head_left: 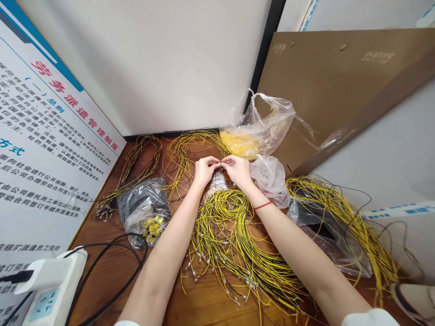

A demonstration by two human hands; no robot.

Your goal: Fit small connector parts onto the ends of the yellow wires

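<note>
My left hand [205,170] and my right hand [237,169] meet fingertip to fingertip above the middle of the wooden table. Both pinch a small dark piece [222,167] between them; it is too small and too covered by fingers to name. Just below the hands lies a small clear plastic bag [216,182]. Nearer me spreads a big bundle of thin yellow and black wires [234,226], with small clear connectors on many of the ends. A white plastic bag [270,179] sits just right of my right hand.
A clear bag of yellow pieces [246,142] stands at the back. Left lies a bag with yellow-and-black parts [144,208], near more wires [146,149]. Another wire bundle [340,217] is at right. A power strip [54,285] with a black cable [102,308] is front left.
</note>
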